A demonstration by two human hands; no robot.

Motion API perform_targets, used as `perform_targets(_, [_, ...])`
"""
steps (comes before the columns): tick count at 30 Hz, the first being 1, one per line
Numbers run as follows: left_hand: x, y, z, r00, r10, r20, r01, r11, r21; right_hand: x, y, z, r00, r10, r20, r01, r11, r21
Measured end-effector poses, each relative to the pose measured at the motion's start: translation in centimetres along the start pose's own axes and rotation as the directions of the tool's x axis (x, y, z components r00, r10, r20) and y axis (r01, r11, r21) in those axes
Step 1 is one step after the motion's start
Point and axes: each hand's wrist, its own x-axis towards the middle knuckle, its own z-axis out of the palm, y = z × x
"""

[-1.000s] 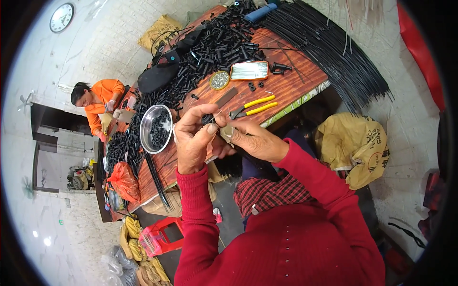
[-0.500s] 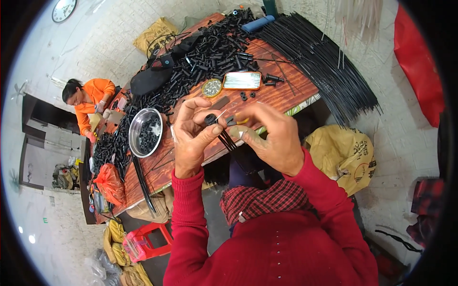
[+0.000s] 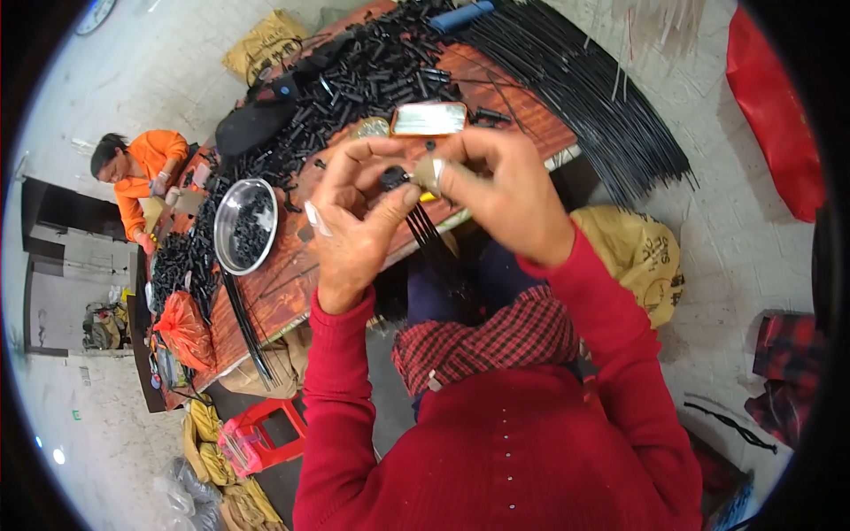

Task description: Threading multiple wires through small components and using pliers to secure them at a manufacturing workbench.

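Note:
My left hand [image 3: 354, 217] is raised above the table edge, thumb and fingers closed on a short round black plastic end piece [image 3: 395, 178]. Several thin black rods [image 3: 427, 232] hang down from this piece toward my lap. White tape wraps part of the left hand. My right hand [image 3: 509, 190], blurred by motion, is curled close beside the piece. Between its fingers is a small tool, mostly hidden, with a bit of yellow showing below. Beyond the hands lie an open tin of thin pale pins [image 3: 428, 119] and a round dish of small metal bits [image 3: 370, 128].
A steel bowl [image 3: 246, 227] holds small black parts. Loose black plastic parts [image 3: 376, 66] are heaped across the wooden table [image 3: 292, 274]. Long black rods [image 3: 575, 97] lie at the far right. A co-worker in orange [image 3: 146, 177] sits at the left. A red stool [image 3: 266, 434] stands below.
The view has shifted, so the table sits higher and further left. My right hand has come in closer against the black end piece; the left keeps its hold on it.

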Motion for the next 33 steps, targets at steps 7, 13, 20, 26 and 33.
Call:
perform_targets(7, [-0.6,-4.5,-4.8,0.999,0.008,0.046,0.006,0.958,-0.286,3.2,10.8,0.1,0.994,0.052,0.092,-0.05,0.998,-0.028])
perform_targets(13, [-2.2,-5.1,-5.9,0.995,-0.021,0.101,0.07,0.857,-0.51,2.6,19.0,1.9,0.93,-0.235,0.283,0.365,0.5,-0.786])
perform_targets(20, [-2.6,-5.3,-5.9,0.998,-0.024,0.05,0.048,0.837,-0.545,3.8,18.7,1.3,0.89,-0.191,0.413,0.45,0.509,-0.734])
perform_targets(26, [-2.2,-6.0,-5.2,0.997,-0.06,-0.055,0.023,0.857,-0.515,3.6,17.5,-0.3,0.919,0.355,0.17,-0.364,0.931,0.022])
perform_targets(33, [-1.9,-3.9,-2.6,0.99,-0.068,-0.124,0.015,0.924,-0.383,4.9,-1.0,-3.1,0.864,-0.01,0.504,0.331,0.766,-0.552])
